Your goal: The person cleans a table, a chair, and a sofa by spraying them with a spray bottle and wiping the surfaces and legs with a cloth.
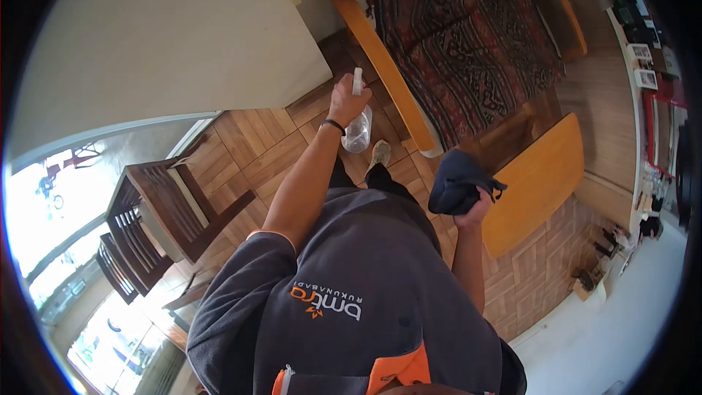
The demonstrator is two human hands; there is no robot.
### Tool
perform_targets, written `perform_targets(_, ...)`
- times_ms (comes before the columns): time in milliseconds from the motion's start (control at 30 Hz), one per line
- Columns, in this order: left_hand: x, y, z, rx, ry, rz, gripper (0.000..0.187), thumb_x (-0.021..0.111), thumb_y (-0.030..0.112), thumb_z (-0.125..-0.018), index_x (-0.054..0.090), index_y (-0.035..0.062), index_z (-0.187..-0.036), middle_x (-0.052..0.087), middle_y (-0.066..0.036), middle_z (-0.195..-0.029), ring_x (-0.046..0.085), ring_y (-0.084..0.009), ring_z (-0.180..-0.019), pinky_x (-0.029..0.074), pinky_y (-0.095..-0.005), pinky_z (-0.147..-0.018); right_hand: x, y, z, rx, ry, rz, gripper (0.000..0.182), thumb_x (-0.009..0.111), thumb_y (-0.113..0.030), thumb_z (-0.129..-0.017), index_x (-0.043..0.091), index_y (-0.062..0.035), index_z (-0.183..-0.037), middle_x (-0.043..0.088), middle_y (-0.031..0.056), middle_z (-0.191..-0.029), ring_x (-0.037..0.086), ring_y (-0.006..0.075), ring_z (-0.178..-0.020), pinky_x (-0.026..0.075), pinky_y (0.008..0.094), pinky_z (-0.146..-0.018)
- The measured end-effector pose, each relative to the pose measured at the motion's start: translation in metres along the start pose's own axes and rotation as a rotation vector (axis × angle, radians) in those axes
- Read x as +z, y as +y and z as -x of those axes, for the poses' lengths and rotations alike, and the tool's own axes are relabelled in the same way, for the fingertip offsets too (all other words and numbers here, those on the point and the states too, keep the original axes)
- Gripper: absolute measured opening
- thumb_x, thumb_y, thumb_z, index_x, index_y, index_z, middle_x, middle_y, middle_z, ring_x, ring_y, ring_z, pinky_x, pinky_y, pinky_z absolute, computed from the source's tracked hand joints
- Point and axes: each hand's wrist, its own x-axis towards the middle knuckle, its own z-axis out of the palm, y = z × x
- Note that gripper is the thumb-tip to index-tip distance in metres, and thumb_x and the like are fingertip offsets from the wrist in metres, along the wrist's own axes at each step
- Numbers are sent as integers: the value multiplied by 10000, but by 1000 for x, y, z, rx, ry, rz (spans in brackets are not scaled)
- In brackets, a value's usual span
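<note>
- Left hand raised forward, grip clamped around the neck of a clear spray bottle; bottle hangs above the wood-tile floor.
- Black band on the left wrist.
- Right hand grip closed on a bunched dark cloth, held just beside a low wooden table.
- Sofa with patterned cover ahead.
- Dark wooden chairs stand off to the left, near a window.

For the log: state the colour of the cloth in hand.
Dark navy cloth, bunched in one hand; head view.
</note>
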Motion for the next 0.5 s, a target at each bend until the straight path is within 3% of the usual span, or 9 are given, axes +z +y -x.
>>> perform_targets(67,6,-11,10,85,-56,-24,270,709,237,-735,601,21,-858,663,-208,-845,659,-407,-835,529,-491,-761,10,9,2,-43,-2,33,436,519,-214,-911,553,-30,-1304,608,131,-1317,579,321,-1224,435,490,-1089)
perform_targets(200,10,-19,39,-40,-319,-35,262,706,232,-749,597,24,-865,661,-200,-890,655,-411,-875,525,-497,-773,27,13,4,-96,2,46,421,515,-193,-906,558,-27,-1290,614,125,-1298,584,311,-1213,441,467,-1083)
perform_targets(300,15,-15,62,44,-465,-174,261,694,234,-766,599,32,-902,658,-192,-924,643,-420,-915,505,-502,-838,25,11,-1,-144,75,75,413,516,-182,-902,560,-23,-1280,622,121,-1278,590,302,-1201,449,451,-1076)
perform_targets(333,25,-30,72,182,-419,-224,298,678,235,-778,603,32,-984,655,-187,-972,632,-427,-959,477,-495,-918,24,11,-1,-153,91,76,421,513,-187,-903,557,-26,-1289,617,121,-1294,585,305,-1212,441,459,-1084)
perform_targets(433,38,-46,92,112,-579,-280,342,667,233,-782,594,43,-1057,650,-164,-1010,621,-402,-1013,446,-492,-976,24,4,3,-144,124,15,418,518,-197,-903,568,-33,-1284,621,120,-1298,584,308,-1218,437,465,-1091)
perform_targets(500,40,-43,89,136,-738,-283,355,683,280,-800,602,66,-1070,634,-182,-1022,599,-405,-1015,465,-500,-906,21,1,3,-139,137,-30,407,525,-201,-902,584,-38,-1271,628,119,-1289,586,308,-1213,439,466,-1090)
